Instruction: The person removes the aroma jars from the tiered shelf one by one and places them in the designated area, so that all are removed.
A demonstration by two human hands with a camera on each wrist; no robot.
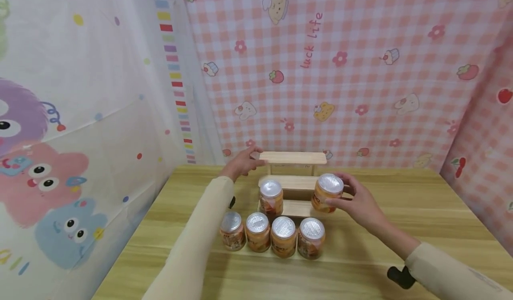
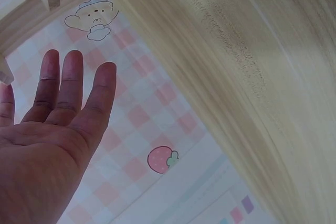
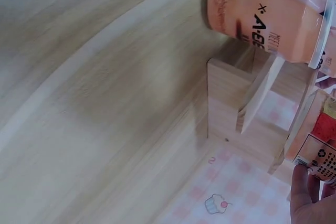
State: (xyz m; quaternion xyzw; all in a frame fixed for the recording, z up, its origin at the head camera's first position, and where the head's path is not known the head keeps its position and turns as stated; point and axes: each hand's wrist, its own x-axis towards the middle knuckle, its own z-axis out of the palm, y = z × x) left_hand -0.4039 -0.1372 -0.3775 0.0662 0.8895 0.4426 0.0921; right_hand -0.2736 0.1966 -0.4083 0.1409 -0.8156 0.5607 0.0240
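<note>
A small wooden stepped rack (image 1: 296,157) stands toward the back of the table. My left hand (image 1: 242,163) is at the left end of its top plank, thumb and a finger right at the wood. Three fingers (image 2: 72,77) of it stretch out straight in the left wrist view. My right hand (image 1: 360,201) grips an orange can with a silver lid (image 1: 327,193), thumb in front and fingers behind, over the right end of the lowest step. In the right wrist view the held can (image 3: 320,140) shows its printed label. A similar can (image 1: 271,198) stands at the left of that step.
Several matching orange cans (image 1: 283,237) stand in a row in front of the rack. The wood-grain table (image 1: 380,246) reaches a pink checked cloth (image 1: 360,86) at the back and a white patterned sheet (image 1: 120,131) at the left.
</note>
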